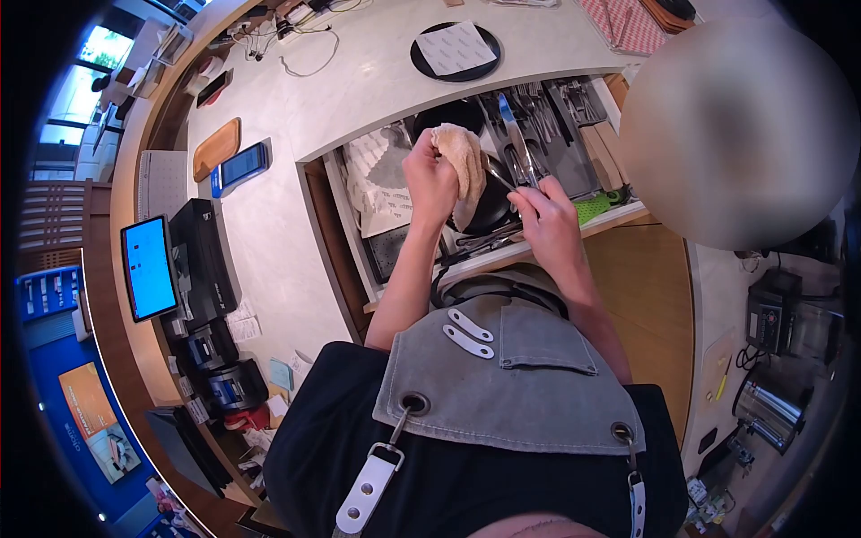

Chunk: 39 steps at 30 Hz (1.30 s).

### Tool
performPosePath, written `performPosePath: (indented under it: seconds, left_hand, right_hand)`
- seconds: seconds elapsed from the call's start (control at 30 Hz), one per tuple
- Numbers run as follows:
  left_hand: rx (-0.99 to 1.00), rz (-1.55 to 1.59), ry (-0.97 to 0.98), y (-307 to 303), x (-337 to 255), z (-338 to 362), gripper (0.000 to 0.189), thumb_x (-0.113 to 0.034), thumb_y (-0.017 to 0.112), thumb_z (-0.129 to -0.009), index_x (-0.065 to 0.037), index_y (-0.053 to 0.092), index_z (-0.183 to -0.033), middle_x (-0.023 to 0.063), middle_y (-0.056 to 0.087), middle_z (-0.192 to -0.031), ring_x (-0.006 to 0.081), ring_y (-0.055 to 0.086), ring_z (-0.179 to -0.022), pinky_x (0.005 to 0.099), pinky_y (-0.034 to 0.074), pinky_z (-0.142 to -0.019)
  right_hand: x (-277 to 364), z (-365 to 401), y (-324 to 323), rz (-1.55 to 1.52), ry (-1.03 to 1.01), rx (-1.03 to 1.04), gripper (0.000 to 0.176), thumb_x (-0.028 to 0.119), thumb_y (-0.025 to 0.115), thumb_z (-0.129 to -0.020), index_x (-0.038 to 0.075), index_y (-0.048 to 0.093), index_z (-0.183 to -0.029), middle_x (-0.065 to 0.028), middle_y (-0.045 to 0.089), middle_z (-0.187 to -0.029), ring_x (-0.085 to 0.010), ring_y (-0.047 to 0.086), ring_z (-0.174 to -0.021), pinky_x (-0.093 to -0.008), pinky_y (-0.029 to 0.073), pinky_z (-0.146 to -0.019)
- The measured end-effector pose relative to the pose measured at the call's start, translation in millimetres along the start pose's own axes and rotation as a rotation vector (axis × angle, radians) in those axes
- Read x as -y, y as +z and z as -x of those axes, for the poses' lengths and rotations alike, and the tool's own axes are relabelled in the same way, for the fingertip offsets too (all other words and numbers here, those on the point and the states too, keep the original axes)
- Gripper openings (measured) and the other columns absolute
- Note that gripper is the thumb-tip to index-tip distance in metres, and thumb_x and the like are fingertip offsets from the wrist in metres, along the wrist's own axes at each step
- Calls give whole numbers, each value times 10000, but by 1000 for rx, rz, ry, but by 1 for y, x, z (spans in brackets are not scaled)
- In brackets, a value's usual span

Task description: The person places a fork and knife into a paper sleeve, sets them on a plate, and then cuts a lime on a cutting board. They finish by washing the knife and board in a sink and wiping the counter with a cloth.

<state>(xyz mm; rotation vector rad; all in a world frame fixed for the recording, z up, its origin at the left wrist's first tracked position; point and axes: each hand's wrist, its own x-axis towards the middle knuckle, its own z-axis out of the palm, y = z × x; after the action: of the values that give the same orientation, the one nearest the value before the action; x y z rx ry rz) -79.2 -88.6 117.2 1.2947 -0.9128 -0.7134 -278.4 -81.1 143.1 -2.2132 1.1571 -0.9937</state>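
Note:
My left hand (430,186) is closed around a beige cloth (463,160), held above the open drawer (621,221). My right hand (552,224) is closed on several pieces of metal cutlery. One of them is a table knife (515,130), its blade pointing away from me. A thin metal utensil (499,172) runs from my right fingers toward the cloth; its far end is hidden there, so its kind does not show. Below the hands, a dark round dish (489,211) sits in the drawer. Forks (536,109) and other cutlery lie in the drawer's compartments at the far right.
White printed papers (381,170) fill the drawer's left part. On the counter are a black plate (491,65) with a paper sheet, a blue handheld device (242,166) and a wooden tray (218,143). A monitor (150,269) stands left. A blurred round patch covers the upper right.

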Motion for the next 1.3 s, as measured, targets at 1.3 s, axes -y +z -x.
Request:
performPosePath:
  seconds: [1.3]
  left_hand:
    - [36,1136,44,-230,16,24,527,-407,448,-1014,-21,486,-1371,196,620,-1259,335,638,-1143,482,537,-971]
  right_hand:
    - [22,-115,97,-413,320,183,229,102,636,-969,-16,721,-1146,-71,545,-880,-137,686,-699,-256,482,-568]
